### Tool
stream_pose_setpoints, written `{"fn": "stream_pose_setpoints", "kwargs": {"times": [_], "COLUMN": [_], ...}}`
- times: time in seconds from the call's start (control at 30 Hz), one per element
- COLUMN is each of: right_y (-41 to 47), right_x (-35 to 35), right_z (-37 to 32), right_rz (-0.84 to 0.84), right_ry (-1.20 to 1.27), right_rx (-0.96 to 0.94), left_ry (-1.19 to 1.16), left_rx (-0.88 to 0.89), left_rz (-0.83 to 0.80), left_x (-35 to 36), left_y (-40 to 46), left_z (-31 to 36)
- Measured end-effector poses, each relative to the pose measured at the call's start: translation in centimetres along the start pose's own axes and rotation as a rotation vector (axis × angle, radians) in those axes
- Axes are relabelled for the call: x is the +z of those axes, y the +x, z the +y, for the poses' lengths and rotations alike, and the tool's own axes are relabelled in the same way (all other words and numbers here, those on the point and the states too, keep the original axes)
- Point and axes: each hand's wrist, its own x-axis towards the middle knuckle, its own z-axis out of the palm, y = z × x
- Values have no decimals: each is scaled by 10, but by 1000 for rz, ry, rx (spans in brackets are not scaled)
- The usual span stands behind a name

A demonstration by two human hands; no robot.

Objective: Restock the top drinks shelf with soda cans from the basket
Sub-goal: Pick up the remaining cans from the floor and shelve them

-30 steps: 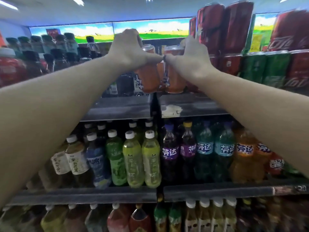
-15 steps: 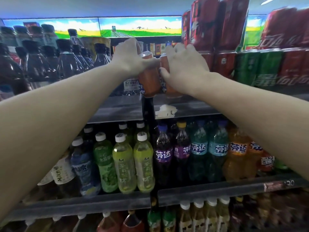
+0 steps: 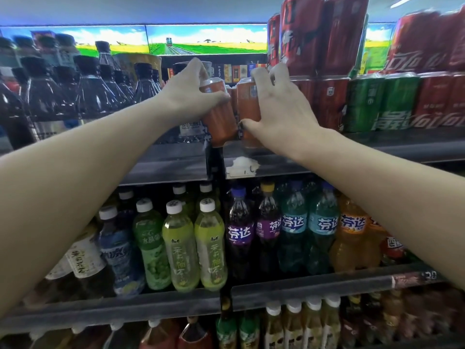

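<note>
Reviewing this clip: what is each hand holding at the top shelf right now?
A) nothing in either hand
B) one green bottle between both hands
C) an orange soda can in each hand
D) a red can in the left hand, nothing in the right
C: the left hand grips one orange soda can and the right hand grips another orange can, side by side at the top shelf.

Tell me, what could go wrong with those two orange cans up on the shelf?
1. The orange can in the left hand is tilted and sits near the front edge of the top shelf; it might tip off and fall.
2. The right hand holds its own orange can right beside the stacked red cans; a bump could topple them.
3. The two orange cans nearly touch, so they might knock together.
</note>
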Motion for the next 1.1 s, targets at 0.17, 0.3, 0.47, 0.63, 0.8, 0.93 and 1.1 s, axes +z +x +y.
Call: {"fn": "stream_pose_setpoints", "kwargs": {"times": [0.17, 0.3, 0.47, 0.63, 0.8, 0.93, 1.1], "right_y": [0, -7, -13, -8, 3, 5, 5], "right_x": [-1, 0, -3, -3, -3, -1, 1], "right_z": [2, 1, -2, -5, -12, -13, -13], "right_rz": [-32, -36, 36, -205, -353, -419, -428], "right_ry": [-36, -6, 29, 130, 120, 183, 226], "right_rx": [33, 71, 27, 66, 134, 163, 187], "left_ry": [27, 25, 55, 103, 148, 248, 242], "left_rx": [47, 72, 48, -35, -82, -94, -109], "left_rz": [-98, -59, 42, 136, 117, 91, 97], "left_x": [-1, 7, 16, 29, 39, 41, 44], "left_y": [-10, -16, -17, -15, -6, -6, -5], "left_z": [1, 4, 2, 2, 6, 5, 2]}}
